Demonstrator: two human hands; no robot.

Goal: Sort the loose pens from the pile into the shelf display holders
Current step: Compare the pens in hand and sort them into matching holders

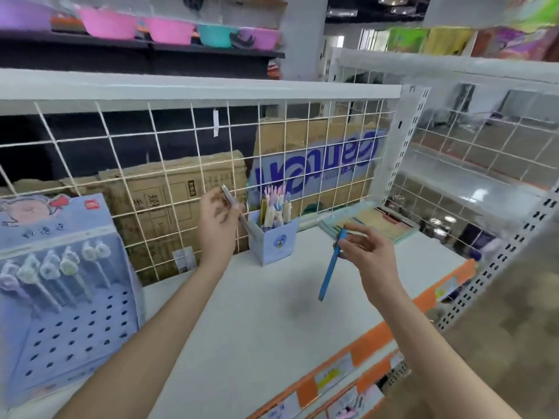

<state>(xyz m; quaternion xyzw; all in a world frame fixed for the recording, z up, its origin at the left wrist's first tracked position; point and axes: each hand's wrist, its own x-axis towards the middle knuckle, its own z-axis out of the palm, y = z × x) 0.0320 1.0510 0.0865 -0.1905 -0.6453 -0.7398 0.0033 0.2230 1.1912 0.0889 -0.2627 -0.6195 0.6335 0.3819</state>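
My left hand (218,220) grips a pale grey pen (234,207), held slanted just left of a small light-blue square pen holder (273,241) on the white shelf (257,313). Several pastel pens (276,207) stand in that holder. My right hand (367,247) pinches the top of a blue pen (331,266) that hangs point-down above the shelf, to the right of the holder. A large blue display stand (69,297) with rows of holes and several fluffy-topped pens stands at the left.
A white wire grid (169,164) backs the shelf, with cardboard boxes (181,189) behind it. Flat packets (369,222) lie at the shelf's far right corner. Orange price strips (372,337) run along the front edge. Coloured basins (169,28) sit on an upper shelf.
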